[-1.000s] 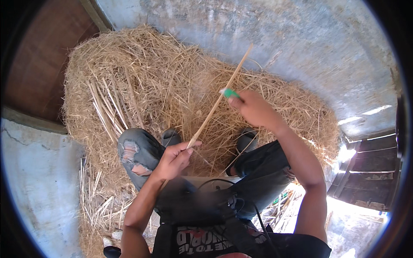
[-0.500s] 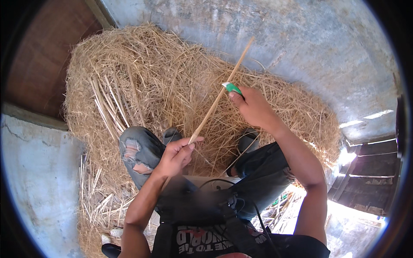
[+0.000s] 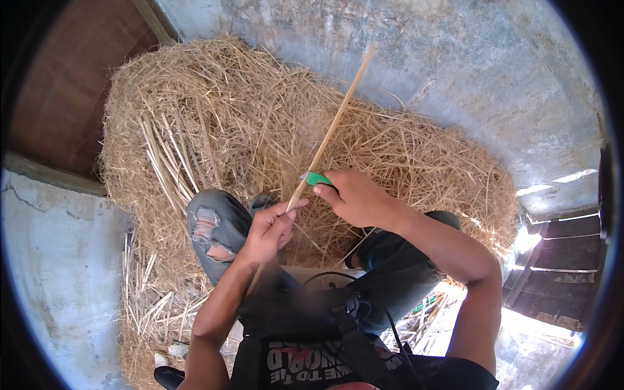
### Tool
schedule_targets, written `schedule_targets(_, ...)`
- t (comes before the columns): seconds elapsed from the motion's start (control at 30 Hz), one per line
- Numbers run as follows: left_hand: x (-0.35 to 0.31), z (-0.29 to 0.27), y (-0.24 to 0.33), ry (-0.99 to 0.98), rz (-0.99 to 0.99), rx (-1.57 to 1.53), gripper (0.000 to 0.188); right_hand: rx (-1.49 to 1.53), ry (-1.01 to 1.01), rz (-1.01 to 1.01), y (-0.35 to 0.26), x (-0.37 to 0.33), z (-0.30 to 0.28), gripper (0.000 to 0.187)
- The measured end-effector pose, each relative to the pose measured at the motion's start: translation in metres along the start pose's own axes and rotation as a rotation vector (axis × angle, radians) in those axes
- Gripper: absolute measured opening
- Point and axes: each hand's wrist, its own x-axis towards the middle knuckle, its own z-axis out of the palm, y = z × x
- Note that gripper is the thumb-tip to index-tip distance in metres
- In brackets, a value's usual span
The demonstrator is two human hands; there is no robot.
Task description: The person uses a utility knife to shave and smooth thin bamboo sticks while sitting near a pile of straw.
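Observation:
A long, thin tan strip (image 3: 338,115), bamboo by its look, slants up and away from my lap toward the far wall. My left hand (image 3: 270,231) is closed round its lower part, with the thumb along it; the near end passes down behind my wrist. My right hand (image 3: 354,195) grips a green-handled utility knife (image 3: 318,179), its short blade lying against the strip just above my left hand. The fingers under the knife handle are partly hidden.
Loose straw (image 3: 260,97) is heaped in front of me up to the wall (image 3: 468,65). Several pale split sticks (image 3: 170,159) lie on it by my left knee (image 3: 211,224). More thin offcuts (image 3: 153,312) lie at the left. Dark wooden slats (image 3: 552,263) stand at the right.
My right hand has drawn the knife down along the strip, toward my left hand. The strip's far end has shifted slightly up and left; my left hand keeps its hold.

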Motion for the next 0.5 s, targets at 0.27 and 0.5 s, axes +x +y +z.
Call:
schedule_targets(0.27, 0.004, 0.000, -0.002, 0.014, 0.034, -0.006, 0.039, 0.159, 0.024, -0.141, 0.015, 0.004, 0.020, 0.037)
schedule_targets(0.5, 0.002, -0.001, -0.002, -0.004, 0.053, -0.006, 0.039, 0.595, -0.433, 0.093, 0.028, 0.014, -0.005, 0.039)
